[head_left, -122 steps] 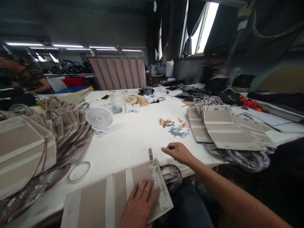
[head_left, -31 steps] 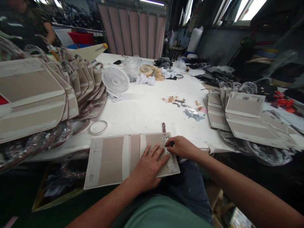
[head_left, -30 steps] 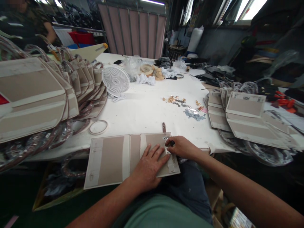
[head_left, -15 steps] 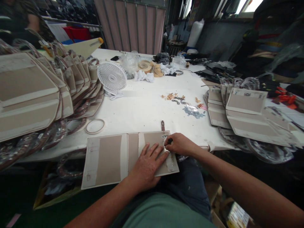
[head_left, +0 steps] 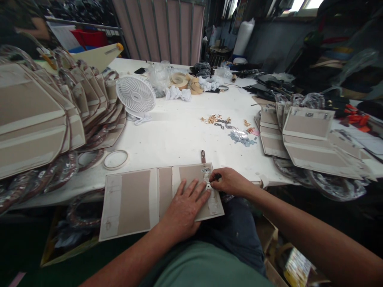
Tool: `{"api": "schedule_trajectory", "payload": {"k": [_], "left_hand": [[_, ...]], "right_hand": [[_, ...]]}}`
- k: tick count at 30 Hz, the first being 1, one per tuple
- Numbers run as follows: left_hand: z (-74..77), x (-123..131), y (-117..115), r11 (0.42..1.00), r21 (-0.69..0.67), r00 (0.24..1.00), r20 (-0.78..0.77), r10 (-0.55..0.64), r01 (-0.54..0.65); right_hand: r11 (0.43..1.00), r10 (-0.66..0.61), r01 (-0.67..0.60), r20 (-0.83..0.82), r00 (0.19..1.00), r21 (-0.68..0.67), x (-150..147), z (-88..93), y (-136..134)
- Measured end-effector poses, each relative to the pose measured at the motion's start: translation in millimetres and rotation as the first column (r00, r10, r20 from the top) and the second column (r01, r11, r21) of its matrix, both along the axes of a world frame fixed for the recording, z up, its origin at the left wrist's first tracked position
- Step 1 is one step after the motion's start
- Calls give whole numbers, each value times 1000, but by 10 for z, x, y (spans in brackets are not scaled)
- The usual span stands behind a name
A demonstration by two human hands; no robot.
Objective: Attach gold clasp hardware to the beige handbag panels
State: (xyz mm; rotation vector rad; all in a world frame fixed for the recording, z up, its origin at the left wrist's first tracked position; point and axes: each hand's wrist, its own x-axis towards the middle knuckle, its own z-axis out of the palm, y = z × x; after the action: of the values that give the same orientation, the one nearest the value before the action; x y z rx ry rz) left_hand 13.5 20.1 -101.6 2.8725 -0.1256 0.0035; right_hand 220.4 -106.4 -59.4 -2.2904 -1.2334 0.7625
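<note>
A flat beige and white bag panel [head_left: 136,201] lies at the table's front edge, partly over my lap. My left hand [head_left: 184,207] rests on its right part, palm down with fingers spread. Beside those fingertips, my right hand [head_left: 229,181] is closed around a small black-handled tool [head_left: 216,176], its tip mostly hidden by my fingers. Under it is a small metal plate [head_left: 208,185] on the panel. Above that sits another metal fitting [head_left: 206,170]. A brown strap with a metal end [head_left: 203,156] sticks out past the panel's far edge.
Gold-coloured and grey metal pieces [head_left: 215,119] lie mid-table. Stacked bag panels with wrapped handles stand at left [head_left: 32,107] and right [head_left: 308,123]. A white fan [head_left: 136,94], a tape ring [head_left: 115,159] and tape rolls [head_left: 178,80] are on the table. Another person's arm [head_left: 37,28] shows at far left.
The view has shifted slightly. My right hand has turned a little at the metal plate, which now shows more. My left hand stays flat on the panel.
</note>
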Motion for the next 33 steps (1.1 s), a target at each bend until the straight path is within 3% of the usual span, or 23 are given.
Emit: {"api": "schedule_trajectory", "payload": {"k": [10, 13, 15, 17, 19, 21, 22, 25, 29, 31, 33], "left_hand": [[45, 38, -21, 1000, 27, 1000, -8, 0, 0], [70, 40, -34, 1000, 27, 1000, -19, 9, -9], [73, 41, -40, 1000, 21, 1000, -24, 16, -15], [65, 45, -39, 1000, 9, 999, -27, 18, -18], [48, 51, -31, 1000, -7, 999, -28, 21, -22], [30, 59, -18, 1000, -21, 999, -31, 17, -18], [21, 63, -11, 1000, -24, 999, -33, 14, -15], [-2, 71, 3, 1000, -22, 999, -40, 3, -4], [-21, 78, 10, 1000, -23, 999, -51, 3, -5], [-22, 79, 16, 1000, -27, 999, -54, -2, 0], [-17, 77, 23, 1000, -28, 999, -53, -6, 4]], "right_hand": [[998, -41, 43, 36, 998, -41, -52, -84, -15], [998, -51, 53, -58, 997, 36, -17, -4, -35], [976, -119, 147, -174, 977, 160, 0, 99, -53], [876, -203, 333, -360, 911, 349, -6, 195, -50], [667, -183, 548, -601, 778, 505, -32, 238, -11], [457, -70, 714, -779, 624, 531, -60, 207, 58], [390, -23, 769, -829, 559, 507, -67, 167, 95], [297, 18, 861, -904, 427, 413, -40, -2, 176], [215, 45, 907, -931, 361, 362, 60, -181, 193], [216, 48, 902, -926, 373, 374, 75, -202, 208], [253, 37, 878, -911, 410, 406, 33, -181, 251]]}}
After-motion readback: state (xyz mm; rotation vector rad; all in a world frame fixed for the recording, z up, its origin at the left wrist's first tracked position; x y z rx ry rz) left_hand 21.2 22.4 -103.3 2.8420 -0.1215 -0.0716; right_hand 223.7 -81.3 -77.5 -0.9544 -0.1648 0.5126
